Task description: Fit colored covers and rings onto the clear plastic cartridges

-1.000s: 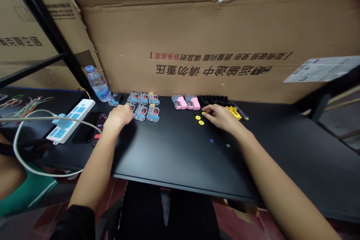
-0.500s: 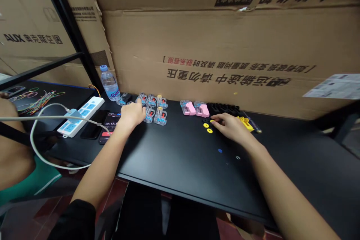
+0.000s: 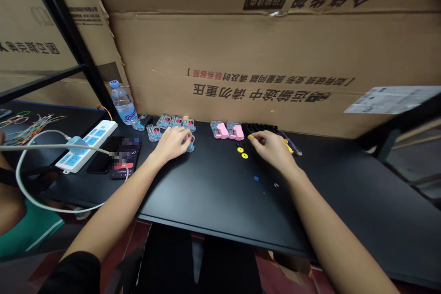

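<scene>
Brown cardboard (image 3: 241, 46) behind black table (image 3: 213, 202)

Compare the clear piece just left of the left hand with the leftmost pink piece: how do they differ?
Colour: the clear piece shows a little red, while the pink piece has a solid pink part.
Place: the clear piece lies beside the left hand; the pink piece lies apart, between that hand and the right hand.
Both have see-through casing with some blue and rest on the black table.
</scene>
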`<state>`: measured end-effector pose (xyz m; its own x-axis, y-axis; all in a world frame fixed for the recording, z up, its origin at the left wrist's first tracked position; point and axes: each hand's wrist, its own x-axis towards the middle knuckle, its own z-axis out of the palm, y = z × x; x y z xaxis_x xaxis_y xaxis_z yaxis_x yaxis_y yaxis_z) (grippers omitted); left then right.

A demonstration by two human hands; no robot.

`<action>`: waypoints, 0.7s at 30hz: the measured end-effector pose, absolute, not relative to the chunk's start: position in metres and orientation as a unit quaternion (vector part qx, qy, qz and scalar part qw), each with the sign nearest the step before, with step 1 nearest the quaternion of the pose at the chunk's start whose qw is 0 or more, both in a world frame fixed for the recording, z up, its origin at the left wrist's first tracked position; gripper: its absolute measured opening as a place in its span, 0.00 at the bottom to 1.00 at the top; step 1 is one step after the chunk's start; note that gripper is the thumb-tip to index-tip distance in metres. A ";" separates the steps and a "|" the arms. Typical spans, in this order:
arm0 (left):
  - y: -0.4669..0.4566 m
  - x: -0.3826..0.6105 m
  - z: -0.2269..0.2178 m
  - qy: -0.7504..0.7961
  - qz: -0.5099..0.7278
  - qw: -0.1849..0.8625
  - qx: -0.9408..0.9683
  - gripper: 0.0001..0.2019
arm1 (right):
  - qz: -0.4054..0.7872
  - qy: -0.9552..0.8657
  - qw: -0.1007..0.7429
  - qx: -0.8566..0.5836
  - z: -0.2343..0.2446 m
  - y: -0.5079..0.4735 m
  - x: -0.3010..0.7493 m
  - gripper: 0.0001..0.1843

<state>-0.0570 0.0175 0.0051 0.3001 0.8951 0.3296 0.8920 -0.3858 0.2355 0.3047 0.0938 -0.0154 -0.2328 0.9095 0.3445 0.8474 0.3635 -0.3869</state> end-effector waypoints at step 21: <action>0.008 -0.024 -0.001 0.377 0.243 0.133 0.884 0.11 | -0.023 -0.794 0.276 -0.541 -0.002 0.073 0.290 0.16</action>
<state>-0.0238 0.0076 -0.0010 0.5974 0.7313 0.3290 0.6017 -0.6800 0.4189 0.2901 0.0727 -0.0025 -0.2619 0.8464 0.4636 0.8720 0.4134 -0.2621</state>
